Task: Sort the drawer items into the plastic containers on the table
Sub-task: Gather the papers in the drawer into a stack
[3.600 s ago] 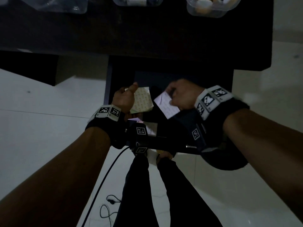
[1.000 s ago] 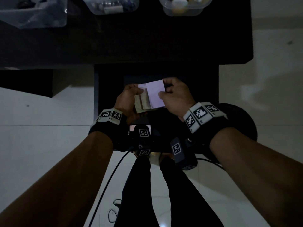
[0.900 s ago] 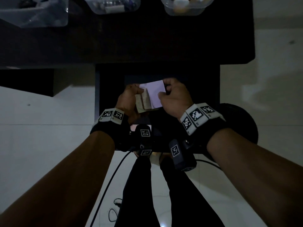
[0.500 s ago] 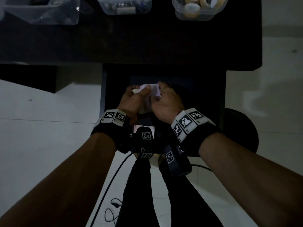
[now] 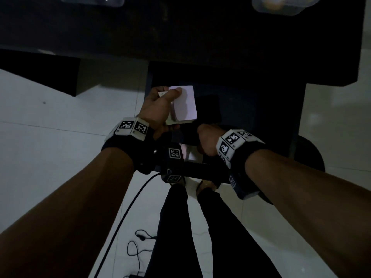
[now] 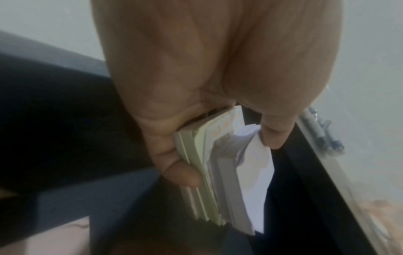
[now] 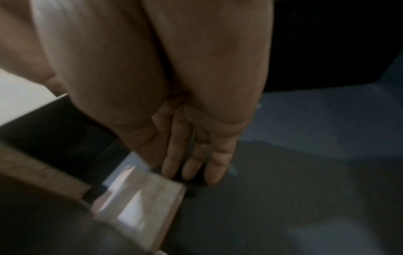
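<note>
A dark table (image 5: 180, 33) spans the top of the head view, with clear plastic containers (image 5: 281, 5) standing on its far edge. Below it an open dark drawer (image 5: 251, 109) juts out over a pale tiled floor (image 5: 50, 147), where a thin black cable (image 5: 138, 241) lies coiled.

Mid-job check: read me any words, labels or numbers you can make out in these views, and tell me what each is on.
No readable text in any view.
Wristbands: black-and-white square code patterns only, with tiny marks beside them too small to read.
Stack of cards held by the left hand: top face blank; the left wrist view shows faint orange print on some edges, too blurred to read.
Right hand: holds nothing with writing.
</note>
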